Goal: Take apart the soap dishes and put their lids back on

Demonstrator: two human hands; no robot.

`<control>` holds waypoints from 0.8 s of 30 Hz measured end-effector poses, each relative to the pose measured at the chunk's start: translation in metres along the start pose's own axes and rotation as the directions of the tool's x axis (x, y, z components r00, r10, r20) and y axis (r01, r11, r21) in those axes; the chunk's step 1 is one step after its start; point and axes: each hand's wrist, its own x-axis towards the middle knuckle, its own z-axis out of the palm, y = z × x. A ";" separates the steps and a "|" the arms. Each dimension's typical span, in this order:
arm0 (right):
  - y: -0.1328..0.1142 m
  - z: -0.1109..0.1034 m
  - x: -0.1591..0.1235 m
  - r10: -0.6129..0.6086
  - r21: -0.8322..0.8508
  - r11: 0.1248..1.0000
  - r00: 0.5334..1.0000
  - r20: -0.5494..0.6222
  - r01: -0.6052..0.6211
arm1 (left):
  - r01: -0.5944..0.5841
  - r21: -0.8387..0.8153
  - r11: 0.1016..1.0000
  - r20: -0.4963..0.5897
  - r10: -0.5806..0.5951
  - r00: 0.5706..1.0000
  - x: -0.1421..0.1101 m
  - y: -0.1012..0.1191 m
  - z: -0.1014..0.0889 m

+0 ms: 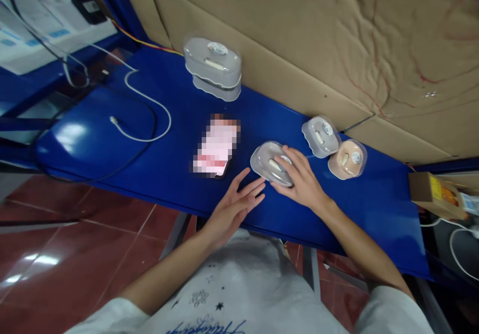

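Observation:
A small lidded container (267, 159) with a clear cover and a pale handle tab sits on the blue table before me. My right hand (301, 182) curls over its right side, fingers on the lid and thumb at the near edge. Close to the container's near left edge is my left hand (239, 202), its fingers spread and nothing in it. Farther right stand a similar grey-white container (321, 137) and a peach-coloured one (348, 160), side by side. To the left of my hands lies a phone (215, 147) with a blurred-out screen.
Longer clear-lidded containers (213, 70) are stacked at the back against the cardboard wall (269, 50). A white cable (168, 119) and a black cable cross the blue table (179, 184) on the left. An open cardboard box (430, 197) is at the far right.

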 end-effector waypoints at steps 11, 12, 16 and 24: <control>0.044 -0.042 0.017 0.382 -0.297 0.878 0.924 -0.037 -0.375 | 0.008 0.072 0.997 0.004 -0.009 1.000 -0.003 0.004 0.004; 0.049 -0.048 0.004 0.453 -0.316 0.828 0.885 -0.106 -0.462 | 0.013 0.077 0.997 0.006 -0.013 1.000 -0.003 0.004 0.004; 0.074 -0.066 -0.063 0.734 -0.298 0.556 0.626 -0.263 -0.776 | 0.024 0.109 0.994 0.006 -0.025 1.000 -0.001 0.005 0.003; 0.041 -0.070 -0.145 0.779 -0.082 0.574 0.574 -0.254 -0.815 | 0.124 0.185 0.975 0.110 -0.146 0.983 -0.009 -0.008 0.005</control>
